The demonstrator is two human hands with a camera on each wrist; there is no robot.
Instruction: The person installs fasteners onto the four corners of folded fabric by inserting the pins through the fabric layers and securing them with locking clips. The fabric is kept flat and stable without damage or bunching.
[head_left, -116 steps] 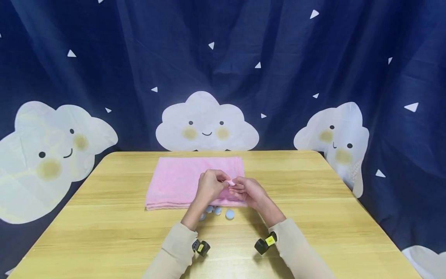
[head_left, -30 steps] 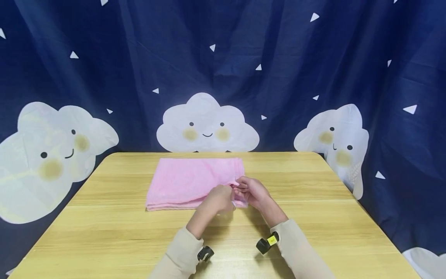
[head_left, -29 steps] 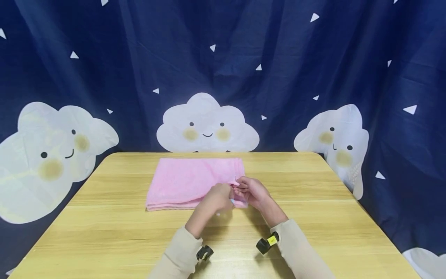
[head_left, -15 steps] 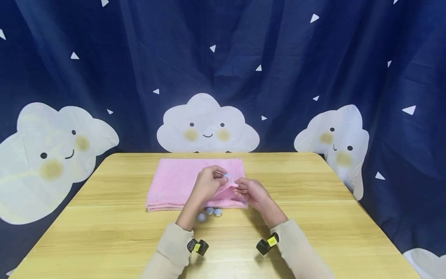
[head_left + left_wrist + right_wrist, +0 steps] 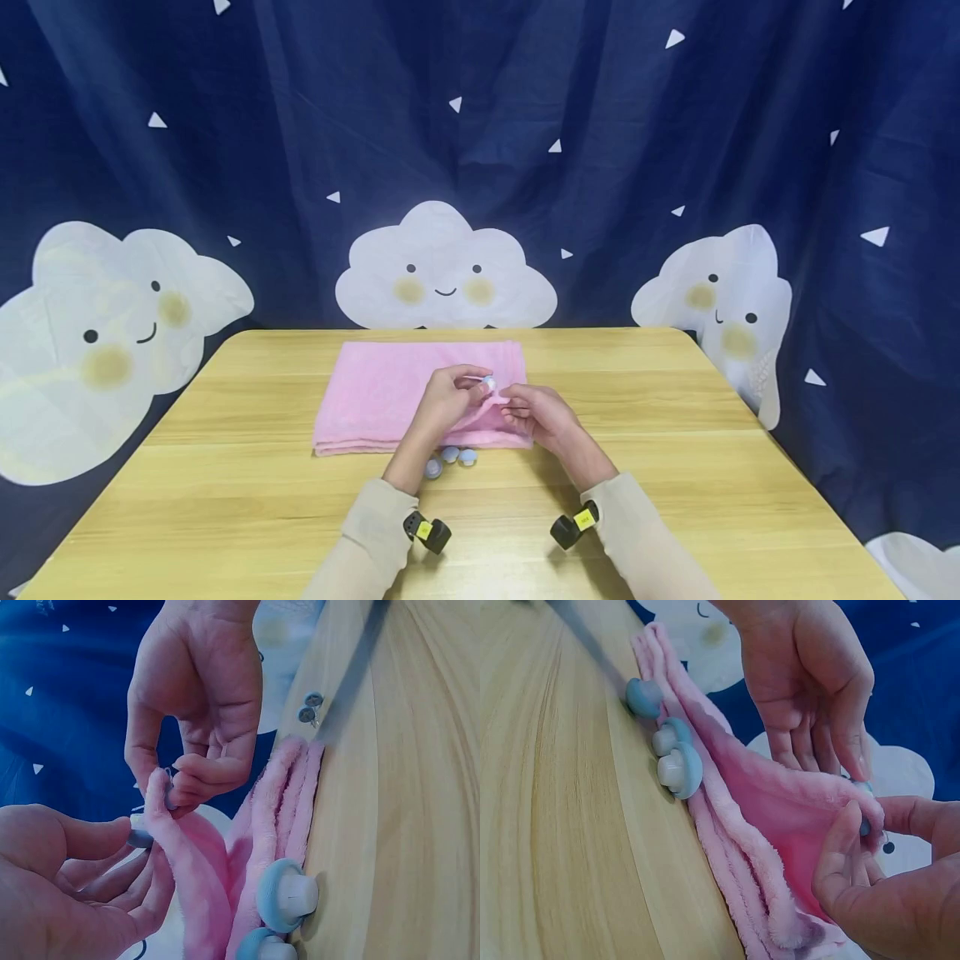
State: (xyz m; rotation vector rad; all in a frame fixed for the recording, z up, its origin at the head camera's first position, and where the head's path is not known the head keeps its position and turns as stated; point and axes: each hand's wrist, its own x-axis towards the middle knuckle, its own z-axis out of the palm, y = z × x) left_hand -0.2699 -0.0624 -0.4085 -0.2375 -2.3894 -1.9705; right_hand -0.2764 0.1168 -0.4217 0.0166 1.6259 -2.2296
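My left hand (image 5: pixel 441 407) pinches a small mushroom-shaped blanket clip (image 5: pixel 489 383), pale blue and white, between thumb and fingertips. My right hand (image 5: pixel 547 418) pinches the lifted near-right edge of a folded pink blanket (image 5: pixel 397 383). In the right wrist view, a grey-blue round piece (image 5: pixel 865 826) shows under the cloth between the right thumb and finger. The clip in the left hand sits right at the raised pink edge in the left wrist view. Three more mushroom-shaped clips (image 5: pixel 450 454) lie along the blanket's near side, blue caps and white stems.
Two small round pieces with metal pins (image 5: pixel 307 709) lie on the wooden table (image 5: pixel 300 517) beyond the blanket's end in the left wrist view. Behind the table hangs a dark blue curtain (image 5: pixel 480 167) printed with clouds.
A round blue piece that lay in front of the blanket is gone from there. My left hand reached down, then rose with a clip to the cloth edge. My right hand stayed nearly still.
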